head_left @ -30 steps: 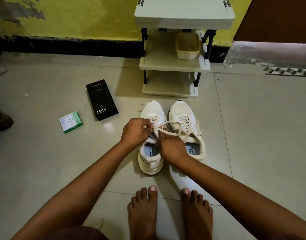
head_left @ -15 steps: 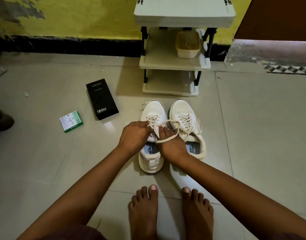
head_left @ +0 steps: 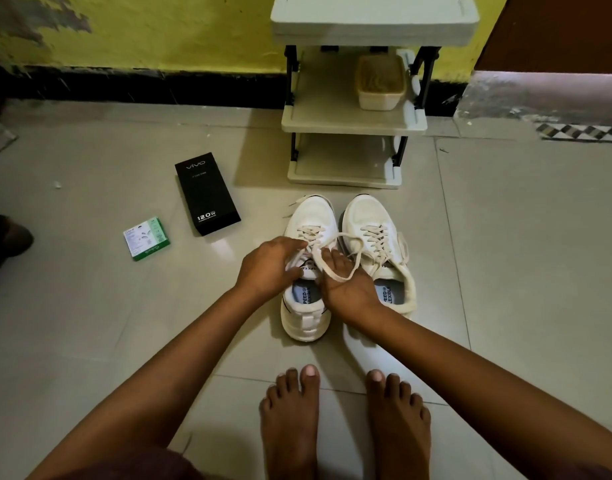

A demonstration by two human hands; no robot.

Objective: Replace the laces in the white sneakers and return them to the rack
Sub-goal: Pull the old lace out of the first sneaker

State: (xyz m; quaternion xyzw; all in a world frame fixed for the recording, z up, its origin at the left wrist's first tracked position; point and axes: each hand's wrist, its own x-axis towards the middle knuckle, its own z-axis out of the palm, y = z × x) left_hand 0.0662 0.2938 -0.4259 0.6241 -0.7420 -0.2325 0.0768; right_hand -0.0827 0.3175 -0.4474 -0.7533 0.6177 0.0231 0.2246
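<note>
Sneakers, white pair, stood side by side on tiled floor (head_left: 505, 271), toes toward rack (head_left: 353, 123), just short of its lowest shelf. Left sneaker (head_left: 308, 271) under both hands; right sneaker (head_left: 377, 251) laced, touching beside it. Beige tub (head_left: 380, 84) sat on middle shelf of rack. Black phone box (head_left: 207, 194) lay left of sneakers, small green-white box (head_left: 147, 238) further left. Left hand (head_left: 268, 265) curled over tongue area of left sneaker, fingers at lace (head_left: 332, 268). Right hand (head_left: 346, 285) pinched loop of same lace, loop draped over its back. Bare feet (head_left: 342, 420) near bottom edge.
</note>
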